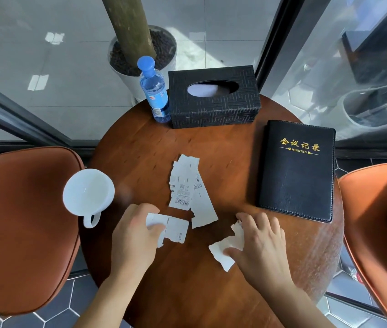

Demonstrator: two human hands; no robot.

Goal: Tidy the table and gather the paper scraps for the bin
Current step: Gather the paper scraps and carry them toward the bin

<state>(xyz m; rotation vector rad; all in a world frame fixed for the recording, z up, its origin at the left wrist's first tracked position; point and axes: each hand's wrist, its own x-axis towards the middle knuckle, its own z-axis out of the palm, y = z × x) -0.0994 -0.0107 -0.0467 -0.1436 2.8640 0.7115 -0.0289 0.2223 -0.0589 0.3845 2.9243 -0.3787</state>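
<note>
Torn white paper scraps lie on a round brown wooden table (211,143). A pile of printed scraps with a barcode (187,188) sits in the middle. My left hand (135,237) pinches one torn scrap (173,229) between thumb and fingers near the table's front. My right hand (261,247) presses down on another crumpled scrap (225,252) at the front right, fingers curled over its edge.
A white mug (88,195) stands at the table's left edge. At the back are a blue-capped water bottle (154,91) and a black tissue box (213,98). A black minutes notebook (296,171) lies on the right. Orange chairs (21,228) flank the table.
</note>
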